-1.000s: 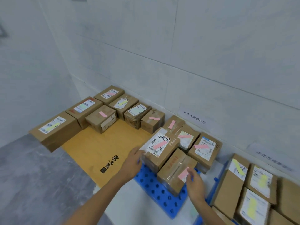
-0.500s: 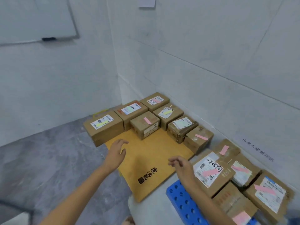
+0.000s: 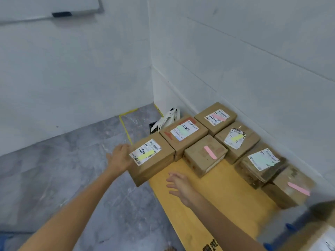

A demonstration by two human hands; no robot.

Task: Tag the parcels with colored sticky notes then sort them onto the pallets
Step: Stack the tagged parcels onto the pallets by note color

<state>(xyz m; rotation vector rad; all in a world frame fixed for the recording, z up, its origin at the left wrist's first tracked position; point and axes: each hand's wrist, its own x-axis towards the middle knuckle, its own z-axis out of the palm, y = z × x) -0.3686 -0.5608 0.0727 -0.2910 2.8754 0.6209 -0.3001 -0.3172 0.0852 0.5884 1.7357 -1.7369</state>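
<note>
Several brown cardboard parcels stand on a yellow board pallet [image 3: 213,200] along the right wall. The nearest one, a yellow-tagged parcel [image 3: 152,158], overhangs the board's left edge. My left hand [image 3: 120,157] touches its left side with straight fingers. My right hand [image 3: 181,185] hovers with spread fingers over the board, just below that parcel and apart from it. Behind stand a green-tagged parcel [image 3: 184,134], a pink-tagged parcel [image 3: 205,154] and another pink-tagged parcel [image 3: 215,117] by the wall. Further right are a parcel with a torn label [image 3: 237,139] and a taped, green-tagged parcel [image 3: 262,163].
A pink-tagged parcel [image 3: 291,187] ends the row at the right. A black and white bag [image 3: 165,120] lies in the corner behind the parcels. Yellow tape [image 3: 125,124] marks the grey floor. A blue pallet's edge [image 3: 290,227] shows at the bottom right.
The view has swung left from the blue pallet to the yellow board. Both hands left the parcels there; my left hand now touches the yellow-tagged parcel and my right hand has come near it.
</note>
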